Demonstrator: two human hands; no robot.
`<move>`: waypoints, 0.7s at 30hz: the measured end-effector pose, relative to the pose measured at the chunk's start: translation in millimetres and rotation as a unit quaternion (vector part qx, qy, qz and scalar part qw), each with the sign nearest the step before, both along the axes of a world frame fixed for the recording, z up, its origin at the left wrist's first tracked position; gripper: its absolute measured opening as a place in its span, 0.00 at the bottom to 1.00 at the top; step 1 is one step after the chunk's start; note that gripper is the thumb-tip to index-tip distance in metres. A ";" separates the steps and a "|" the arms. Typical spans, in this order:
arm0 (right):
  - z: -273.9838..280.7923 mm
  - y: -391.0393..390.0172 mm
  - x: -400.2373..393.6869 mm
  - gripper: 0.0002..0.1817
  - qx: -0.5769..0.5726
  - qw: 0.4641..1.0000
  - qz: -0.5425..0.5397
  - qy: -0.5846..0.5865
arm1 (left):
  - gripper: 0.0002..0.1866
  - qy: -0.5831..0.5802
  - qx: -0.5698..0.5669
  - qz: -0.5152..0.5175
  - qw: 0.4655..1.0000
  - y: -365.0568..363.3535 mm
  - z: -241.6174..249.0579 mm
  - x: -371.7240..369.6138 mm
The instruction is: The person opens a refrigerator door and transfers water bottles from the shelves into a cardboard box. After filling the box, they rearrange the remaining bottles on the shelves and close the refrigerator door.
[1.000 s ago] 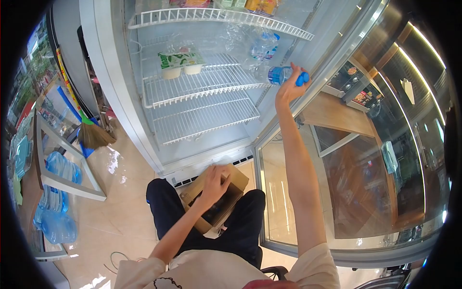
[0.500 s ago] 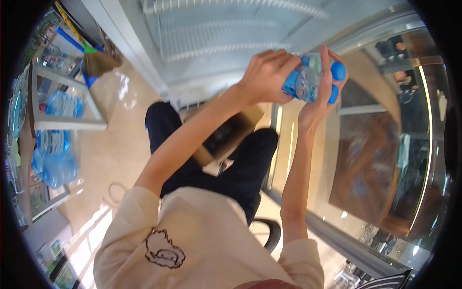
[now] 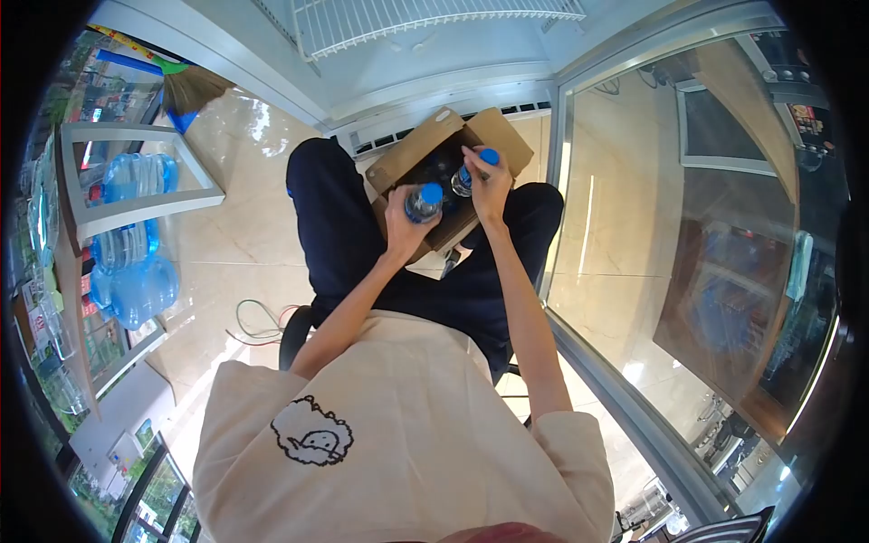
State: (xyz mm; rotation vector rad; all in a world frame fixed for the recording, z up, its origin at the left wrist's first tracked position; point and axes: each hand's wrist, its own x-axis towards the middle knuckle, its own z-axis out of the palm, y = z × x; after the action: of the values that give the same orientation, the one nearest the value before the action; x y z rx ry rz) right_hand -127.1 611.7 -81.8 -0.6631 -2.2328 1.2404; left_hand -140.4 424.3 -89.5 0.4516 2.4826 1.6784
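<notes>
My left hand (image 3: 405, 228) is wrapped round a clear water bottle (image 3: 421, 208) with a blue cap, at the near left side of an open cardboard box (image 3: 412, 156). Another blue-capped water bottle (image 3: 463, 181) is gripped in my right hand (image 3: 491, 192), over the right part of the box opening. Both bottles stand roughly upright, caps towards me. Inside the box, dark shapes like more bottles show between my hands, too shaded to make out. The box sits on the floor between my knees.
An open fridge with a white wire shelf (image 3: 434, 25) stands ahead, its glass door (image 3: 625, 208) swung out on my right. Large blue water jugs (image 3: 136, 290), a grey-white frame (image 3: 145, 217) and a broom (image 3: 195, 90) are on the left. A cable (image 3: 258, 321) lies on the floor.
Both hands have come down from the fridge shelf to the box, with bottles in them. The bottles, held together before, are now apart, one in each hand. The view has tilted downward.
</notes>
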 end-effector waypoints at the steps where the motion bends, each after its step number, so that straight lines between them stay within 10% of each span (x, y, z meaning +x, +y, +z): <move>1: -14.1 -1.8 -0.7 0.13 -0.002 1.000 0.029 -0.008 | 0.25 0.012 0.000 -0.009 1.000 -8.5 -8.6 8.8; 12: -133.7 -9.1 12.1 0.07 0.124 0.914 0.125 -0.365 | 0.43 -0.096 0.009 -0.080 0.992 -12.0 -15.9 7.1; 21: -118.5 -20.3 16.8 0.12 0.185 0.819 0.263 -0.475 | 0.33 -0.073 -0.040 -0.125 0.989 22.8 -50.4 -30.6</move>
State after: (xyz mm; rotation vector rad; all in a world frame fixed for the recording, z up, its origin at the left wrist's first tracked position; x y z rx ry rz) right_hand -110.3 591.4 -200.3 -0.5845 -3.5623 0.6525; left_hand -170.9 447.2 -139.8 0.5814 2.2724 1.4550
